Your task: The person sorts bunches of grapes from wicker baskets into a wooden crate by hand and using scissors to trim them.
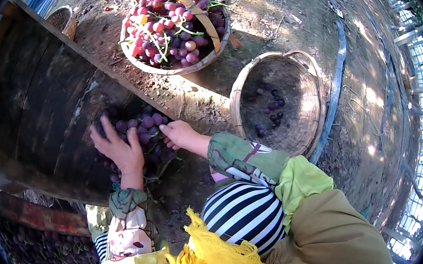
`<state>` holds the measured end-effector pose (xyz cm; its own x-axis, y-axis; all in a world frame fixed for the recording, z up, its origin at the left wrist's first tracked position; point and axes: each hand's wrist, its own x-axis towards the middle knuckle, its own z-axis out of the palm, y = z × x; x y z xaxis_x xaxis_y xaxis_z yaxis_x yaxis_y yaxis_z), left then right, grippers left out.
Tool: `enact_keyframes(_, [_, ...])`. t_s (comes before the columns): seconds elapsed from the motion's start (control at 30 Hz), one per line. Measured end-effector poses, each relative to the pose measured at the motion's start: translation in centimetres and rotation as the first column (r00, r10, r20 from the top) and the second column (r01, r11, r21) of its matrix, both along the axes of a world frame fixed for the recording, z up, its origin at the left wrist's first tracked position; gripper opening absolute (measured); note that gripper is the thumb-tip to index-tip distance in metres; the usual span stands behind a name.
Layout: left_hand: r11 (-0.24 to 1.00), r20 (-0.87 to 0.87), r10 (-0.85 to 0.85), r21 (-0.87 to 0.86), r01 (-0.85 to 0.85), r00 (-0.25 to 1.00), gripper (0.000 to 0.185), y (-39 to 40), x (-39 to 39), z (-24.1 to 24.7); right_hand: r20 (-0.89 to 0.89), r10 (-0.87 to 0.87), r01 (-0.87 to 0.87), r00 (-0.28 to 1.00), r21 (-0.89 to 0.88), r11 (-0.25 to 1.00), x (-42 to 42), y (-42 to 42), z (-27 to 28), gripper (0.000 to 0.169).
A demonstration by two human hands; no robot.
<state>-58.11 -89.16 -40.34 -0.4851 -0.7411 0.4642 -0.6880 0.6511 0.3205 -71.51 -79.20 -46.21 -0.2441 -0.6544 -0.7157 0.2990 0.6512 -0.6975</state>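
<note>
Dark purple grapes in a bunch (143,130) lie at the near right corner of a dark wooden tray (36,101). My left hand (121,148) rests against the left side of the bunch, its fingers spread over the grapes. From the right, my right hand (180,135) pinches the bunch's edge between thumb and fingers; whether it grips a grape or a stem cannot be told. Behind the hands, a round wicker basket (181,71) with a curved handle is heaped with red and purple grapes. Part of the bunch is hidden by my left hand.
To the right, a wicker basket (236,105) holds several loose dark grapes. A small basket (66,25) stands behind the tray. Many more grapes (48,248) lie in a container at the lower left. A bluish hose or strip (339,66) runs along the dirt ground at right.
</note>
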Motion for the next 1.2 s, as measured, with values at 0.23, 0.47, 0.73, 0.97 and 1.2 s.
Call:
enact_keyframes(0.23, [0.991,0.181,-0.127,0.064,0.117,0.975,0.061,-0.2,0.9,-0.5,0.047,0.141,-0.139,0.989,-0.044,0.989,-6.0,7.1,9.2,0.033])
enact_keyframes(0.47, [0.991,0.098,-0.114,0.087,0.106,0.989,0.058,0.6,2.2,0.2,-0.247,-0.796,0.826,0.552,0.033,0.563,-14.8,17.9,-1.6,0.021])
enact_keyframes(0.73, [0.939,-0.179,-0.113,0.302,0.164,0.977,0.042,7.7,5.6,4.4,-0.884,-0.036,0.647,0.467,0.314,0.695,-24.6,18.0,-10.8,0.082])
enact_keyframes(0.97, [0.754,-0.254,-0.091,0.615,0.234,0.963,0.034,14.1,8.1,2.4,-0.855,0.059,0.474,0.515,0.341,0.812,-24.6,18.8,-14.8,0.048])
enact_keyframes(1.2, [0.357,-0.435,0.076,0.852,0.383,0.897,0.026,14.2,4.5,1.4,-0.023,-0.978,0.955,0.207,-0.214,0.207,-19.5,18.5,-5.3,0.030])
